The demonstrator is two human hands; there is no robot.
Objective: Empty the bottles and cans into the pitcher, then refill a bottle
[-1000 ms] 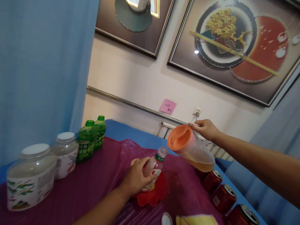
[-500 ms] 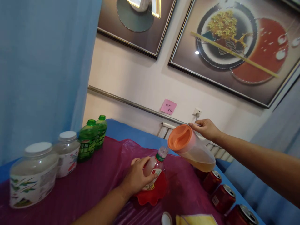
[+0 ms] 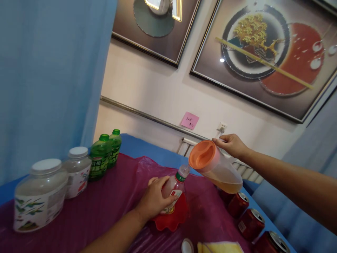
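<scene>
My left hand (image 3: 156, 197) is wrapped round a clear plastic bottle (image 3: 174, 189) with a green neck band, which stands tilted on a red wavy-edged dish (image 3: 176, 218). The bottle's mouth is uncapped. Up to the right, my right hand (image 3: 231, 144) grips a clear pitcher (image 3: 223, 175) by its far side. The pitcher has an orange lid (image 3: 202, 155), is tipped left and holds some yellowish liquid. Its lid edge is right beside the bottle's mouth. Any stream between them is too faint to tell.
Two white-lidded jars (image 3: 39, 196) (image 3: 79, 172) and two green bottles (image 3: 100, 158) line the left. Several red cans (image 3: 251, 223) line the right. A yellow cloth (image 3: 221, 247) and a white round lid (image 3: 187, 246) lie at the near edge of the purple sheet (image 3: 110, 207).
The view has shifted slightly, so the jars and green bottles appear a little farther right. Both hands keep their holds, and the pitcher stays tipped at the bottle's mouth.
</scene>
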